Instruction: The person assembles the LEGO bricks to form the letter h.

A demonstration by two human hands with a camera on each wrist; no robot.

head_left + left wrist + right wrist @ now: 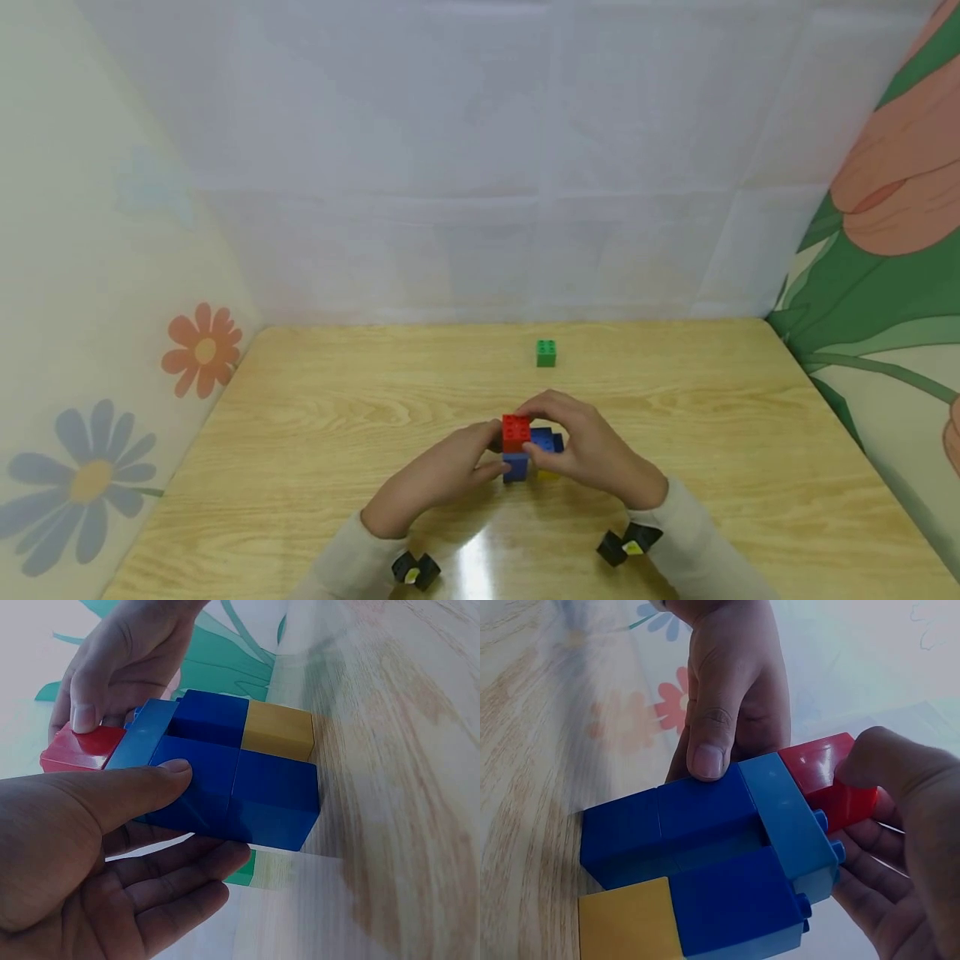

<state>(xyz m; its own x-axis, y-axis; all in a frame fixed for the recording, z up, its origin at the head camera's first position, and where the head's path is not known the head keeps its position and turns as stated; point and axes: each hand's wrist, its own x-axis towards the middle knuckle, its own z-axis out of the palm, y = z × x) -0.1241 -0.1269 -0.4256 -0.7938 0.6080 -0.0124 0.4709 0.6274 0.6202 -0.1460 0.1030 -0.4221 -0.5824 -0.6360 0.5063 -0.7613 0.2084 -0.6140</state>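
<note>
A small block structure stands on the table between the two hands. One side is a column of two dark blue bricks (274,799); the other has a yellow brick (626,922) with a dark blue brick (731,904) on top. A lighter blue brick (784,814) lies across both columns, its studs showing beyond the red brick (516,433) at one end. My left hand (453,462) holds the upper brick of the blue column, thumb on its near face and fingers behind. My right hand (596,442) pinches the red brick between thumb and fingers.
Farther back on the wooden table (360,375) sits a green brick (546,353). A white cloth (405,200) hangs behind the table, with flower-patterned panels at both sides. Black wrist devices show near each sleeve.
</note>
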